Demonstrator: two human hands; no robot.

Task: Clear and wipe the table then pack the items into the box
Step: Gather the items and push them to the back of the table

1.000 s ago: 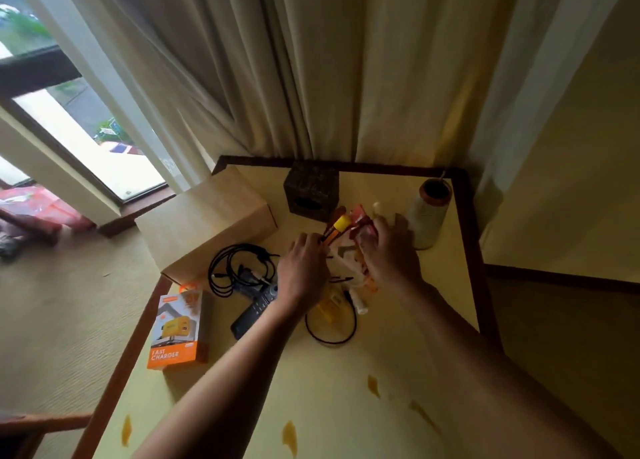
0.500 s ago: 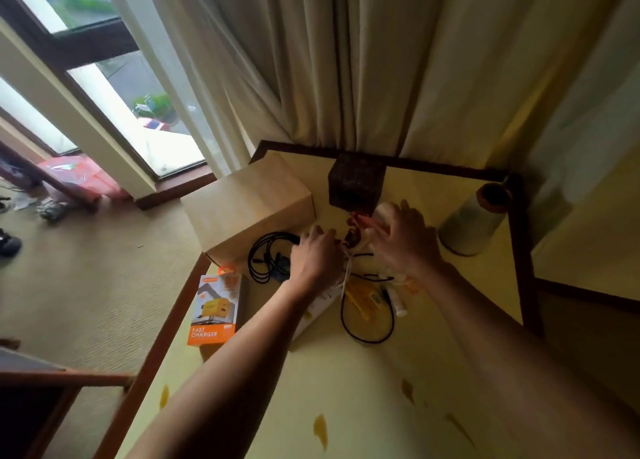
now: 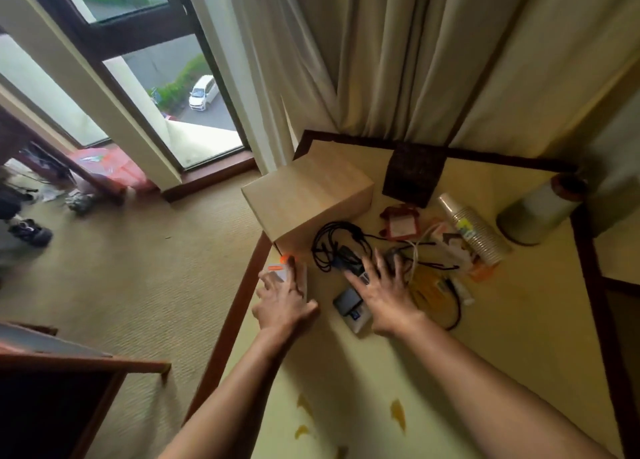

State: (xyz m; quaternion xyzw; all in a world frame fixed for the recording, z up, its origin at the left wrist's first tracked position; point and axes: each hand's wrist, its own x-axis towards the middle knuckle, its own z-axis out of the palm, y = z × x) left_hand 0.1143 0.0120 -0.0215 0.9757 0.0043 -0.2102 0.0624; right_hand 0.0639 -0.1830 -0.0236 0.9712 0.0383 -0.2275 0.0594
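A closed cardboard box (image 3: 304,195) sits on the yellow table (image 3: 346,372) at its far left corner. My left hand (image 3: 284,299) covers the orange and white charger box (image 3: 277,268) at the table's left edge, fingers over its top and thumb at its near side. My right hand (image 3: 388,292) is spread flat, fingers apart, over a dark remote (image 3: 349,306) and a coil of black cable (image 3: 332,247). Around them lie a red tag (image 3: 400,224), a stack of plastic cups (image 3: 474,230), a yellow packet (image 3: 427,283) and a white tube (image 3: 462,290).
A dark cube-shaped box (image 3: 414,173) stands at the back by the curtain (image 3: 415,60). A pale roll (image 3: 540,212) stands at the far right corner. Brown stains (image 3: 398,413) mark the near tabletop. Left of the table are carpet and a window.
The view has swung left and down. My left hand moved from the middle pile to the charger box at the left edge. My right hand left the orange items and now lies spread over the remote.
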